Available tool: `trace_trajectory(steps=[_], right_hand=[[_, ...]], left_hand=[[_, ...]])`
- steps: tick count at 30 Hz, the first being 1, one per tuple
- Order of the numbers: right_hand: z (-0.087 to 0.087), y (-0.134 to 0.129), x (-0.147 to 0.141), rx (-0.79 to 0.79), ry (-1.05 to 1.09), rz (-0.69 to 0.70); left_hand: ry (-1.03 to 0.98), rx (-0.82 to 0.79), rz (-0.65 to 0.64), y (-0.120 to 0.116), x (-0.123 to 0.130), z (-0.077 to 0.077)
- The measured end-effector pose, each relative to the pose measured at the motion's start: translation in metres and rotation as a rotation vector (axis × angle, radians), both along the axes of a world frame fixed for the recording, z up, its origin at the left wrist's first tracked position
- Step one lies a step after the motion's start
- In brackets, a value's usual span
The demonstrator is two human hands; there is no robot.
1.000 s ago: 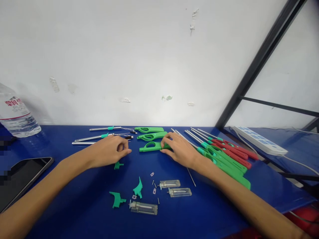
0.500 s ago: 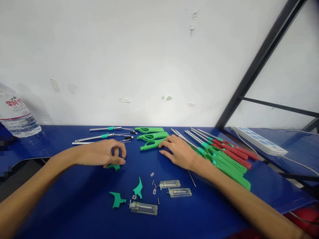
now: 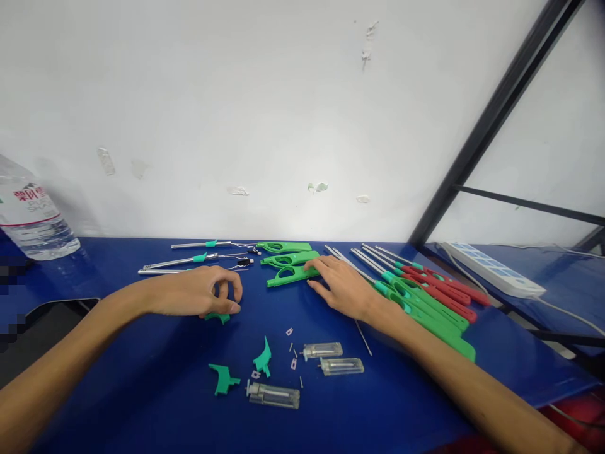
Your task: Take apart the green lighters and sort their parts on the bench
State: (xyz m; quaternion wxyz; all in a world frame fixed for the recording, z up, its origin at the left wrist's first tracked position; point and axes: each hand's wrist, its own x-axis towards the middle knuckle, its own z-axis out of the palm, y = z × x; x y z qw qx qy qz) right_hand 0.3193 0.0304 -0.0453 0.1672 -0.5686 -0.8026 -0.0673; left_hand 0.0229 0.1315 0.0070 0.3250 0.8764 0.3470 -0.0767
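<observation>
My left hand (image 3: pixel 201 291) hovers low over the left part of the table, fingers loosely curled with a gap between index finger and thumb. Just beneath it is a teal trigger piece (image 3: pixel 218 318), partly covered; whether the fingers touch it I cannot tell. My right hand (image 3: pixel 344 287) lies with spread fingers at the rear end of the nearest green lighter handle (image 3: pixel 289 275), fingertips over that end. Two more green handles (image 3: pixel 289 259) lie behind it. Left of them are metal lighter tubes (image 3: pixel 182 261) with wires. Two teal triggers (image 3: pixel 222 379) (image 3: pixel 263 357) lie in front.
Clear fuel tanks (image 3: pixel 274 395), tiny screws (image 3: pixel 301 382) and small pale clips (image 3: pixel 293 364) lie in front. A screwdriver's thin shaft (image 3: pixel 363 338) shows by my right forearm. Green and red lighters (image 3: pixel 439 287) are on the right, with a power strip (image 3: pixel 496 268). A water bottle (image 3: pixel 35 217) stands left.
My right hand has shifted slightly right along the nearest green handle, its fingertips now over the rear end. My left hand stays almost where it was above the teal trigger.
</observation>
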Motion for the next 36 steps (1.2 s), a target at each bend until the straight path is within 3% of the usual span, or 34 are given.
trace_trajectory(steps=[36], right_hand=[[-0.0080, 0.0015, -0.0035, -0.041, -0.078, 0.001]], left_hand=[[0.022, 0.052, -0.012, -0.0034, 0.0017, 0.0014]])
